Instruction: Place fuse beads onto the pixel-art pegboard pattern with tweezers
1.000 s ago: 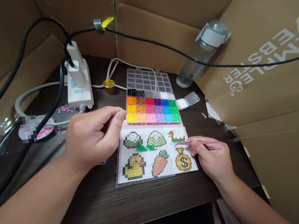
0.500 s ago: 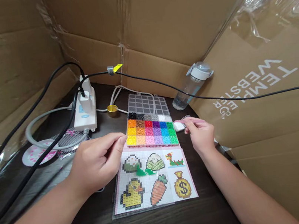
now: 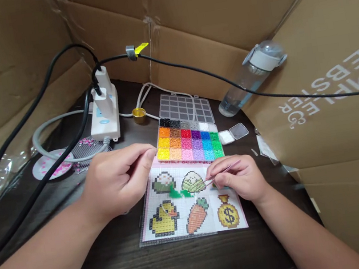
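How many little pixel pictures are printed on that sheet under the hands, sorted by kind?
On the pattern sheet, five show; the right hand covers one spot.
Food: 3
Animals: 1
Money bags: 1
Total: 5

Pattern sheet: right hand covers the far-right picture.
Tweezers: tips too small to show whether they grip a bead.
Black cable: cut off at right edge.
Forearms: run out past the near edge.
Box lettering: cropped at right.

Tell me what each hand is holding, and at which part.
The right hand pinches thin pink tweezers near their middle. The left hand rests curled beside the pattern sheet; whether it holds anything cannot be told.
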A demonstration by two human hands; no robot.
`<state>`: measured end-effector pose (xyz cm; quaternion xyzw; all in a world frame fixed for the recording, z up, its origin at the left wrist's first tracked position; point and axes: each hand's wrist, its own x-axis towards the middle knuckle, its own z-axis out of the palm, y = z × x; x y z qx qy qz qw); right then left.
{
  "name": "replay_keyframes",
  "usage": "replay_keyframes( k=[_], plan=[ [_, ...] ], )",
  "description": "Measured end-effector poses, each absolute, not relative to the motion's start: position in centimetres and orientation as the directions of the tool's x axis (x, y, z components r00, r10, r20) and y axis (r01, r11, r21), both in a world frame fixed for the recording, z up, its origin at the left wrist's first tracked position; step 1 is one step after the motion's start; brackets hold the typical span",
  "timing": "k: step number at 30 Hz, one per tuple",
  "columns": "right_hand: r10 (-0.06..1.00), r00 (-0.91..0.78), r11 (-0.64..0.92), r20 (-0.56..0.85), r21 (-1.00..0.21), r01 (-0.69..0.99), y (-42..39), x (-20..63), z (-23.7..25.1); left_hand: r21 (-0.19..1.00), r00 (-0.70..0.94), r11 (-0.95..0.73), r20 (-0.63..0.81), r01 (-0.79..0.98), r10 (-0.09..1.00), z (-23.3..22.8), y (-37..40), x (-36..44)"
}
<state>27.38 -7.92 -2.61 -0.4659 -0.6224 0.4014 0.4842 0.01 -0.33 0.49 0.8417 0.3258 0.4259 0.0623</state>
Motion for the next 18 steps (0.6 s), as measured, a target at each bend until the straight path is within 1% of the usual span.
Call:
replay_keyframes(
  k=[2, 4, 6, 10, 13, 18],
  plan=[
    [0.955, -0.196, 0.256, 0.224, -0.953, 0.162, -8.01, 26.84, -2.63, 0.384, 0.422, -0.774, 0.672, 0.504, 0.609, 0.45, -0.31, -0.03],
    [0.952, -0.222, 0.244, 0.211, -0.960, 0.138, -7.85, 26.67, -2.77, 0.387, 0.416, -0.769, 0.671, 0.509, 0.614, 0.40, -0.30, -0.05],
    [0.957, -0.225, 0.218, 0.184, -0.966, 0.138, -7.66, 26.73, -2.97, 0.391, 0.410, -0.765, 0.671, 0.511, 0.618, 0.37, -0.30, -0.03],
    [0.963, -0.233, 0.184, 0.134, -0.960, 0.210, -7.54, 26.88, -3.21, 0.400, 0.413, -0.755, 0.657, 0.519, 0.631, 0.41, -0.35, 0.11],
    [0.964, -0.235, 0.179, 0.125, -0.958, 0.224, -7.58, 26.84, -3.20, 0.408, 0.414, -0.749, 0.647, 0.522, 0.641, 0.43, -0.34, 0.20],
    [0.970, -0.216, 0.165, 0.114, -0.958, 0.233, -7.53, 26.77, -3.25, 0.403, 0.409, -0.768, 0.672, 0.498, 0.618, 0.42, -0.33, 0.17]
  ],
)
